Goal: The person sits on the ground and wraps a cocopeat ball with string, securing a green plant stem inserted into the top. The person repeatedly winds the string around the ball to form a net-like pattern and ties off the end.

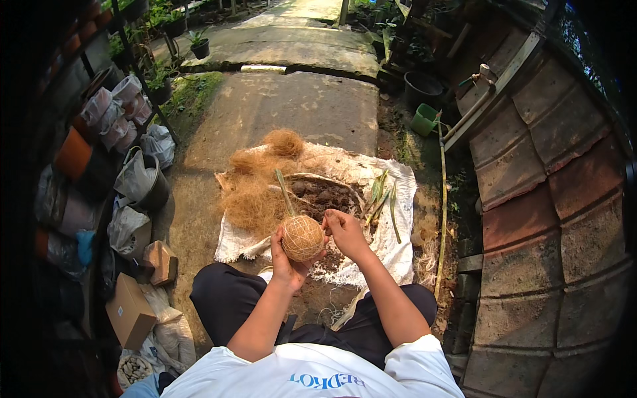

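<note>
Cupped from below, a fibre ball [302, 239] rests in my left hand [289, 266]. White string criss-crosses its brown coir surface, and a green plant stem or leaf [284, 193] sticks out from its far side. Close against the ball's right side, my right hand [344, 234] has thumb and fingertips pinched together, seemingly on the string; the strand there is too fine to see clearly. Under both hands spreads a white woven sack [234, 244]. It bears loose coconut fibre [256, 201] on the left, dark soil [326, 194] in the middle and cut green leaves [379, 191] on the right.
Loose string [426, 258] lies right of the sack, beside a long thin pole [442, 209]. Stacked roof tiles [517, 268] border the right. On the left stand a black bucket [154, 186], a brick-like block [160, 262] and a cardboard box [130, 311]. A green container [424, 119] lies farther off.
</note>
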Tool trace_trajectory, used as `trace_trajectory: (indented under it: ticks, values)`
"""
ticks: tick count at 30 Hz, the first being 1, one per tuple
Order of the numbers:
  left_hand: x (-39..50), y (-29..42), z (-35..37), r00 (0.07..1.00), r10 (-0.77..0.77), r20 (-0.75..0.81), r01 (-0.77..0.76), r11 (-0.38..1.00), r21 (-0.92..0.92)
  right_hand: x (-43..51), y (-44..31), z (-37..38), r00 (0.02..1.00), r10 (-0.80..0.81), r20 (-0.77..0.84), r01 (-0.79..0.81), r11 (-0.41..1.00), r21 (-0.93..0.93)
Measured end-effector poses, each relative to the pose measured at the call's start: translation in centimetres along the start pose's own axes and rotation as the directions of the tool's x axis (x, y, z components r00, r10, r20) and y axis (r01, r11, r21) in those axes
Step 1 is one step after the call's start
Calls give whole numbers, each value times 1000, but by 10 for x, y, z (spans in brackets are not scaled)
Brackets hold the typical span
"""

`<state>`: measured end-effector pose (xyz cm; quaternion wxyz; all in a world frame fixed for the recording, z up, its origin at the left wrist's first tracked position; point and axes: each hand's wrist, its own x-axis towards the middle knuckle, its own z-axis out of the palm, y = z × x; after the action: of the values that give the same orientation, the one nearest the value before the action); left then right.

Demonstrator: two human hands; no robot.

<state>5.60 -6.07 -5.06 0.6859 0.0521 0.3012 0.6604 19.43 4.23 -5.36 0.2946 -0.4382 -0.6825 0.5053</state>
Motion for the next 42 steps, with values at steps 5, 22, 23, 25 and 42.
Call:
trace_trajectory:
  ticks: [5, 22, 23, 25, 42]
  values:
    - [3, 6, 0, 965, 153, -211, -186, 972, -145, -1, 2, 6, 998, -33, 51, 38, 994, -103]
    - [8, 14, -3, 947, 157, -279, -232, 938, -257, -26, -16, 20, 886, -363, 287, 462, 724, -511]
    - [7, 14, -4, 948, 147, -283, -224, 939, -262, -27, -14, 20, 878, -367, 307, 478, 694, -539]
    - [7, 17, -4, 948, 132, -290, -214, 938, -274, -29, -12, 22, 876, -354, 327, 482, 655, -582]
    - [13, 6, -13, 931, 337, -144, -295, 922, 251, -38, -60, -28, 920, -52, 389, -56, 964, 261]
